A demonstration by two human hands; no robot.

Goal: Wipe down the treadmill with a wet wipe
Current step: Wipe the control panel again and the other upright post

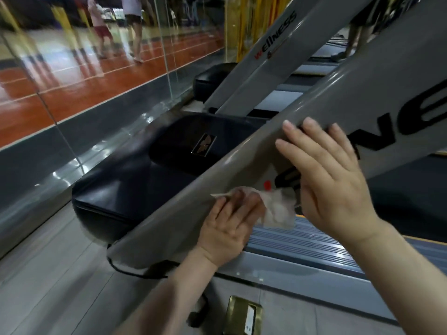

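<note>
Landmark: the grey treadmill upright (314, 110), a long slanted post running from low near the floor to high at the far right, with black lettering on its face.
Wet wipe: the wet wipe (278, 209) lies bunched against the lower stretch of the upright, just below a small red mark on the post's face.
Left hand: the left hand (229, 228) presses the wipe onto the upright with fingers laid nearly flat over the cloth; it grasps nothing else.
Right hand: the right hand (331, 180) sits higher up the upright, fingers straight and spread, fingertips hooked lightly over the post's upper edge; released rather than clenched, apparently steadying.
Key relation: the upright's long axis runs diagonally; unwiped length lies both up-slope, past the right hand, and down-slope toward the base. The left hand is the nearer one to the wipe, being on it.
Judged step: wiping of the post's lower face is in hand; a stroke along the axis seems the natural next move.
Obstruction: up-slope of the wipe, the right hand itself stands in the path and would need to shift.
Surroundings: beyond the upright, a black motor cover (169, 170); below it, the ribbed side rail (302, 240); near its base, a brass floor socket (244, 315); farther off, a second upright (261, 59) and a glass wall (84, 68).
</note>
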